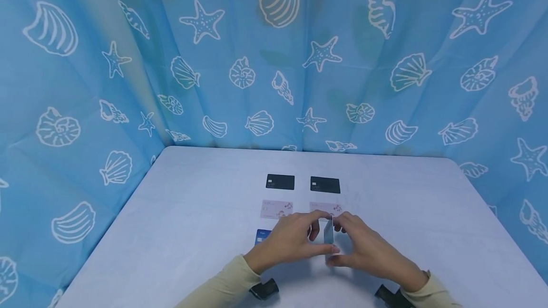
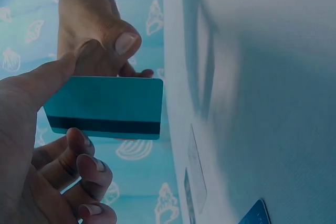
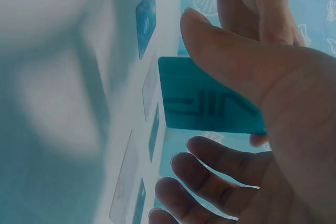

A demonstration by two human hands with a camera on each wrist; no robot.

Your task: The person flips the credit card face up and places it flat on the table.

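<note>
A bank-style card point(image 1: 328, 233) stands on edge above the table, between both hands. My left hand point(image 1: 295, 236) pinches its long edges, thumb on one and index finger on the other. In the left wrist view, the card point(image 2: 105, 98) shows a teal face with a dark stripe. Its other side, on the card point(image 3: 205, 98) in the right wrist view, bears large dark letters. My right hand point(image 1: 370, 246) is close around it from the right. The right thumb overlaps the card, while the other fingers point(image 3: 210, 182) are spread below its edge.
On the white table point(image 1: 205, 194) lie two black cards, left point(image 1: 280, 182) and right point(image 1: 325, 185). Nearer are two pink cards, left point(image 1: 276, 209) and right point(image 1: 318, 207), the right one partly behind the hands. A blue card point(image 1: 261, 235) is half covered by the left hand.
</note>
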